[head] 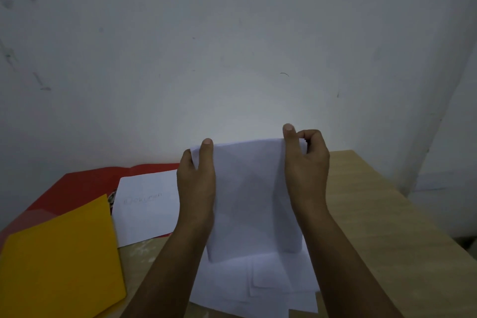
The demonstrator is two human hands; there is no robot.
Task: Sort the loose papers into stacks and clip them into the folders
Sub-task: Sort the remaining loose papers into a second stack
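Scuffed white wall backs a wooden table, where the left hand and right hand each pinch a side of an upright paper stack, apparently squaring it above loose sheets at 6 o'clock. Next, I judge, it goes into the open red folder at 9 o'clock, beside the yellow folder.

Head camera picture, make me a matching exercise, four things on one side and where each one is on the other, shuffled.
Things:
1. held stack of paper
2. yellow folder
3. red folder
4. loose sheets

Places:
A. flat on the table, below the hands
B. nearest, at far left
C. open, behind the yellow one
D. upright between the left hand and right hand

Pairs: 1-D, 2-B, 3-C, 4-A
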